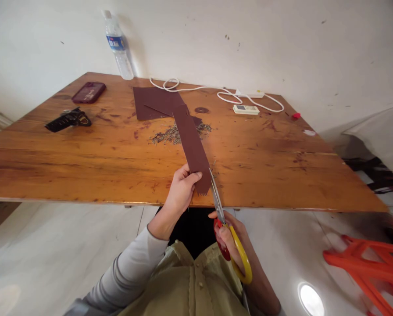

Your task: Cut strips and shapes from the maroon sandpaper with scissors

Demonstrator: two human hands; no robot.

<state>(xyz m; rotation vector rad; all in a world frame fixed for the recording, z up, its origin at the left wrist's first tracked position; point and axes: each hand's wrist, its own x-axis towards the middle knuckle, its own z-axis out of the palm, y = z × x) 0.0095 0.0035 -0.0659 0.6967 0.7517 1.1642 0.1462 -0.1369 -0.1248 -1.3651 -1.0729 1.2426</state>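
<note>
A long dark brown strip (194,145) is pinched between the thumb and fingers of my left hand (182,186), near its lower end, which has a fringed edge. My right hand (231,235) is closed round the red and yellow handles of the scissors (218,202). Their blades point up along the strip's right edge, close to its lower right corner. Beyond the strip, a pile of small thin clippings (170,134) lies on the wooden table (265,175). Larger dark brown sheets (153,103) lie flat behind the pile.
Against the wall stands a plastic bottle (119,52). A dark red phone (89,92) and a black clip-like object (68,120) lie at the left. A white cable (199,87) and small white device (245,109) are at the back. An orange stool (370,263) stands at the right.
</note>
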